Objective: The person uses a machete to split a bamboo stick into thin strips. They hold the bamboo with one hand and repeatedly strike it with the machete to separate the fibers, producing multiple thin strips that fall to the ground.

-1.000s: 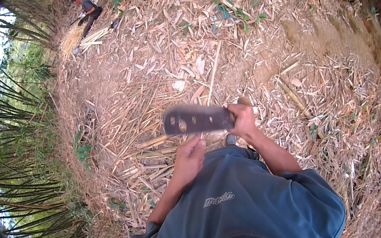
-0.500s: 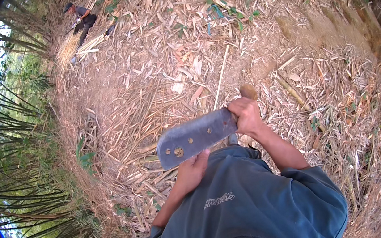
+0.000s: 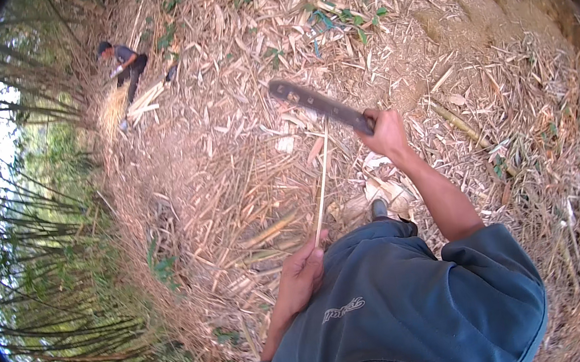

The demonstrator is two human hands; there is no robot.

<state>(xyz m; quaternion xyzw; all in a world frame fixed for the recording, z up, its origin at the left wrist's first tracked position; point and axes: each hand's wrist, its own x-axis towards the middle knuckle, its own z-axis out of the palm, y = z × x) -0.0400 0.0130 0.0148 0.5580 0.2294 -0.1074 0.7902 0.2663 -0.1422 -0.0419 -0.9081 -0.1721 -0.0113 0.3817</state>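
My right hand (image 3: pixel 387 133) is wrapped round the handle of a cleaver (image 3: pixel 321 107). Its dark, broad blade has several holes and is raised ahead of me, seen at a slant with its tip toward the upper left. My left hand (image 3: pixel 301 273), close to my shirt, pinches the near end of a thin pale bamboo strip (image 3: pixel 323 184). The strip slopes away from me up to the blade's middle; whether the two touch I cannot tell.
Dry leaves and bamboo scraps litter the ground. A cut bamboo stem (image 3: pixel 458 123) lies to the right, and my boot (image 3: pixel 379 208) stands below the cleaver. Far left, another person (image 3: pixel 128 62) bends beside pale split bamboo (image 3: pixel 144 105). Green thickets line the left side.
The cleaver has swung away from my left hand, up and forward, its blade now tilted. The bamboo strip, partly behind the blade before, now shows down to my left hand.
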